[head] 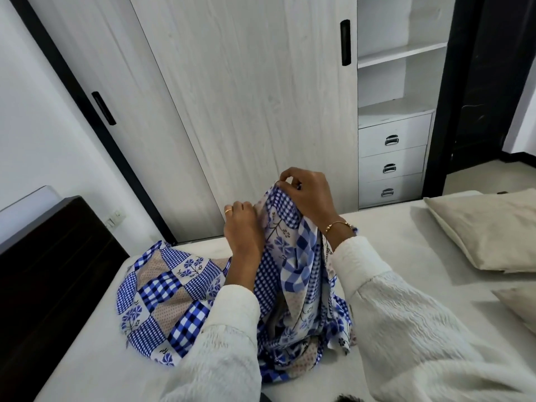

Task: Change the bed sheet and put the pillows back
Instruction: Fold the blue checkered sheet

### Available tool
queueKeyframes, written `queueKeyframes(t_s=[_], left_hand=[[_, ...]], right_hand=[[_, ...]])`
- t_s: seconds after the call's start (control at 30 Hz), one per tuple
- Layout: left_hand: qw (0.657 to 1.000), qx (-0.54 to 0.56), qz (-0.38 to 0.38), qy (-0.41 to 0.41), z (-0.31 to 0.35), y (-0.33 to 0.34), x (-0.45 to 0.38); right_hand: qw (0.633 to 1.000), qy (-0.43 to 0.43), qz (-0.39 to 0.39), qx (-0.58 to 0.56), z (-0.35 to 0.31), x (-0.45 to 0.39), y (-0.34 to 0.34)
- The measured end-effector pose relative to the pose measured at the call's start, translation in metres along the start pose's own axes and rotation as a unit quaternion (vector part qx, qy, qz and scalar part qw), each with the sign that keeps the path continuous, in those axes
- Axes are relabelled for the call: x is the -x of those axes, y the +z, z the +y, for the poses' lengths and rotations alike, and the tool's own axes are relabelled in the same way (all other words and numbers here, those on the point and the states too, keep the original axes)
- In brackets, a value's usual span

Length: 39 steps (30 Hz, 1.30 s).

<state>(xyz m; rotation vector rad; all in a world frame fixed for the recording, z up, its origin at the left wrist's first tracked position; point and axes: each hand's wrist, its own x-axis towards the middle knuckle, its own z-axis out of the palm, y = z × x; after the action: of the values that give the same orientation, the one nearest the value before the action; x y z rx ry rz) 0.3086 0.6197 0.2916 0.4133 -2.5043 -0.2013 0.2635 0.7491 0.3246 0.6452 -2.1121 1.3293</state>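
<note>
A blue, white and beige patchwork bed sheet (174, 297) lies bunched on the bare white mattress (400, 242). Part of it is lifted in a tall fold in front of me. My right hand (307, 195) pinches the top edge of that fold, highest up. My left hand (243, 227), with a ring on one finger, grips the same fold just lower and to the left. Two beige pillows lie on the mattress at the right, one large (487, 230) and one cut off by the frame edge (519, 303).
A dark wooden headboard (49, 274) bounds the bed on the left. Behind the bed stands a pale wardrobe with sliding doors (246, 105), open shelves and three drawers (391, 166). A doorway with a dark frame (464, 82) opens at the far right.
</note>
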Motion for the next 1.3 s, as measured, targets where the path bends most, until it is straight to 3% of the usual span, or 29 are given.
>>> queueKeyframes(t_s=[0.13, 0.23, 0.33, 0.4, 0.5, 0.6, 0.67, 0.77, 0.9, 0.97, 1.07, 1.17, 1.3], left_hand=[[0.998, -0.036, -0.034, -0.039, -0.024, 0.004, 0.016], [0.993, -0.026, -0.002, -0.112, -0.051, 0.006, 0.025], [0.983, 0.003, 0.013, -0.182, -0.073, -0.006, 0.022], [0.978, 0.069, -0.010, -0.198, -0.076, -0.017, 0.010], [0.963, 0.200, -0.072, -0.164, -0.064, -0.029, -0.016], [0.953, 0.251, -0.133, -0.106, -0.039, -0.044, -0.031], [0.951, 0.248, -0.183, -0.030, -0.021, -0.053, -0.033], [0.939, 0.249, -0.230, 0.053, -0.008, -0.060, -0.033], [0.945, 0.225, -0.229, 0.066, -0.014, -0.054, -0.031], [0.953, 0.209, -0.212, 0.046, -0.017, -0.050, -0.028], [0.966, 0.135, -0.210, 0.064, -0.017, -0.043, -0.020], [0.982, 0.044, -0.178, 0.044, -0.023, -0.040, -0.016], [0.995, -0.016, -0.100, -0.007, -0.031, -0.037, -0.015]], right_hand=[[0.994, 0.065, 0.084, 0.014, 0.010, 0.003, 0.000], [0.972, 0.161, 0.171, 0.024, 0.027, 0.005, -0.009], [0.948, 0.241, 0.198, 0.062, 0.043, 0.008, -0.015], [0.941, 0.290, 0.147, 0.093, 0.047, 0.010, -0.012], [0.950, 0.292, -0.011, 0.107, 0.040, 0.016, -0.004], [0.978, 0.162, -0.131, -0.018, 0.018, 0.019, 0.007], [0.974, 0.085, -0.195, -0.082, 0.003, 0.021, 0.017], [0.971, 0.068, -0.206, -0.104, -0.005, 0.019, 0.025], [0.966, 0.083, -0.245, -0.030, 0.002, 0.016, 0.014], [0.975, 0.089, -0.206, -0.002, 0.006, 0.016, 0.012], [0.990, 0.130, -0.047, 0.020, 0.014, 0.016, 0.011], [0.972, 0.205, 0.102, 0.053, 0.027, 0.017, -0.001], [0.936, 0.285, 0.193, 0.075, 0.044, 0.020, -0.016]])
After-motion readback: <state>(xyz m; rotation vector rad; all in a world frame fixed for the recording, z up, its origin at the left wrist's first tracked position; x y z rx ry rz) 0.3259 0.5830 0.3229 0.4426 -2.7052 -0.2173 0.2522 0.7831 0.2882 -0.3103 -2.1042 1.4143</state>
